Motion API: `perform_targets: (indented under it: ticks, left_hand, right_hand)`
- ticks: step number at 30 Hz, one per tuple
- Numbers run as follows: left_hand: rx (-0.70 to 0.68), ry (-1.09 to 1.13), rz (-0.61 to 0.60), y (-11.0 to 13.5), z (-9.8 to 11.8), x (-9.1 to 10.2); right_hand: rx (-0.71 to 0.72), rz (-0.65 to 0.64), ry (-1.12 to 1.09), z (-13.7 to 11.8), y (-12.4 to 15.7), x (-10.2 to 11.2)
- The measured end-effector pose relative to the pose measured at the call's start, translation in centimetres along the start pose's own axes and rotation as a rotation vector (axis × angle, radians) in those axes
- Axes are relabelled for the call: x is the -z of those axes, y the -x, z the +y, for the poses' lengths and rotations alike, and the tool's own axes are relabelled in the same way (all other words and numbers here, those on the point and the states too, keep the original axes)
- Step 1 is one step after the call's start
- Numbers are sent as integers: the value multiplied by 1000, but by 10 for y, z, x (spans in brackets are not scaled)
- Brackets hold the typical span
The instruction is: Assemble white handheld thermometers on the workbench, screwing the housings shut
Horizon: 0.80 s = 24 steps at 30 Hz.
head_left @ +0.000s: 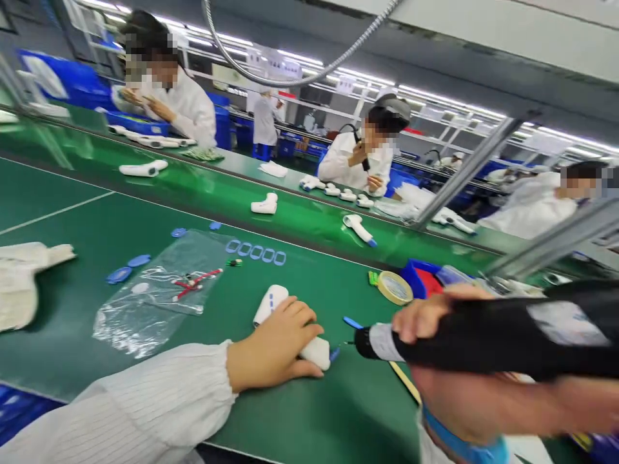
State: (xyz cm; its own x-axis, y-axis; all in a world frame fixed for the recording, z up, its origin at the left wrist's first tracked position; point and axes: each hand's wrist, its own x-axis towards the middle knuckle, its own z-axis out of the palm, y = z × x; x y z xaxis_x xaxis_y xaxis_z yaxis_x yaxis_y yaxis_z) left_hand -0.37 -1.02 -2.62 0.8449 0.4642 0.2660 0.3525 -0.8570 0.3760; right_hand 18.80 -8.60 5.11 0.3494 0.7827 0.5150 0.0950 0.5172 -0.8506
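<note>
Pressing my left grip [276, 348] over a white, angled plastic housing [269, 304], I hold it down on the green table [300, 425], fingers curved across the top and thumb along the near side. My right grip [452, 390] is closed around a thick black electric screwdriver [488, 338] with a pale sleeve near its nose, held almost level. Its thin metal bit [349, 343] points at the small blue piece [334, 354] at the housing's end, near it but apart; whether a screw sits on the tip is too small to tell.

I judge the step in hand to be lining up the driver for fastening. To me the next move calls for a firm left hold and a straight, slow approach, so the bit meets its spot without skating off.

Just beyond the bit lies a slim blue stick [352, 321], with a cream-coloured tape roll [387, 291] farther out. Past my left grip are a clear plastic bag [169, 306] with red and white wires, and five pale-blue rings [245, 250] in a row. Farther off, white housings lie on the glossy green conveyor [304, 216].
</note>
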Motion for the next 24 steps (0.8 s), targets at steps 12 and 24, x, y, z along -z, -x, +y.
perform_targets:
  ticks: [12,24]
  left_hand:
    - [22,-41,-127,-1,3,-1]
    - [15,-38,-100,-1,3,-2]
  right_hand:
    - [-39,-32,-241,15,-12,-39]
    - [-139,-107,-218,32,-14,-44]
